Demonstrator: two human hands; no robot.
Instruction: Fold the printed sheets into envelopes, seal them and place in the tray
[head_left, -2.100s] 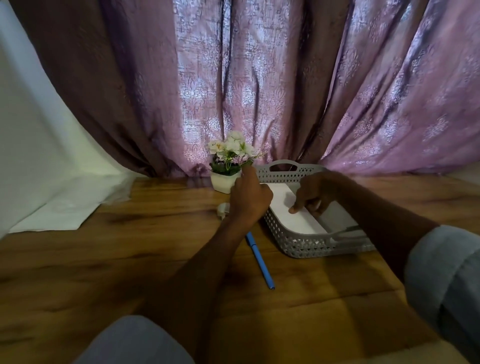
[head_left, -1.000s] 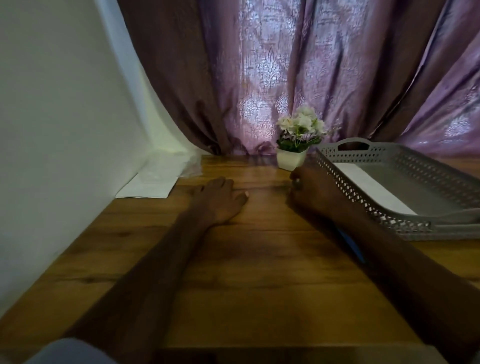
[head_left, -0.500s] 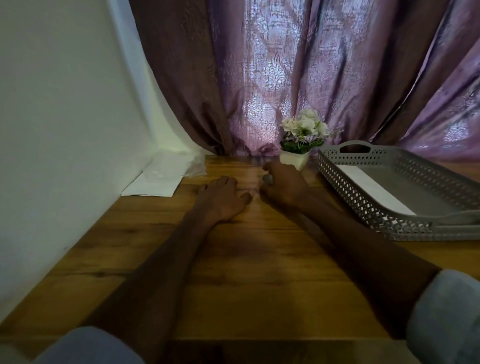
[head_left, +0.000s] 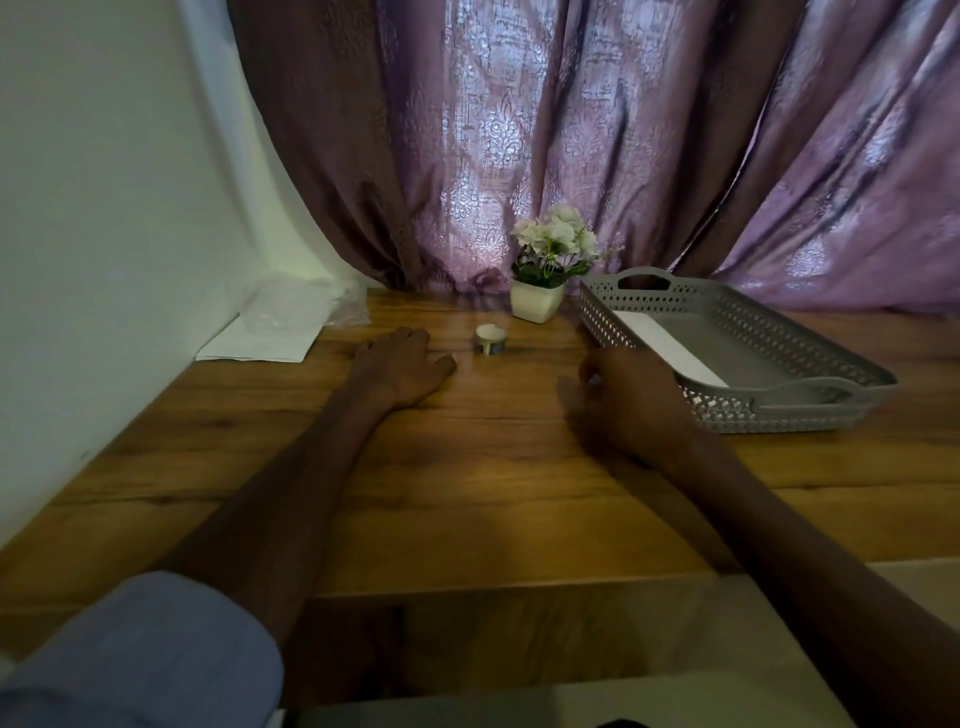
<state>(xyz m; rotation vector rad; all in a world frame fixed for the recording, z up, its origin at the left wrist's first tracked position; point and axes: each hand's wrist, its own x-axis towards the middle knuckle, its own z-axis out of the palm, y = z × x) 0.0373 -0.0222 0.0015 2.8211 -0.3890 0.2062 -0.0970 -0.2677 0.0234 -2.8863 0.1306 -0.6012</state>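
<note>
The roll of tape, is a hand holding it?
No: the roll of tape sits alone on the table, between the left hand and right hand.

- Overall exposure: dim, warm-toned interior.
- Light source: daylight passing through the curtain (head_left: 519, 130) at the far side; brightest patches in its centre and right folds, giving a mottled sheen.
- Wall (head_left: 104, 182) at left: pale, evenly lit, the lightest area.
- Surface (head_left: 493, 493): soft sheen in the far and middle part, darkening toward the near edge.
- Shadows: soft, falling toward the viewer beneath both forearms.
- Left hand (head_left: 402, 366): dark but fairly sharp.
- Right hand (head_left: 631, 400): motion-blurred, its fingers indistinct.
- Sleeve (head_left: 140, 654) at near left: out of focus.
- Distortion: wide-angle bowing of the wall edge and curtain folds toward the frame borders.
</note>
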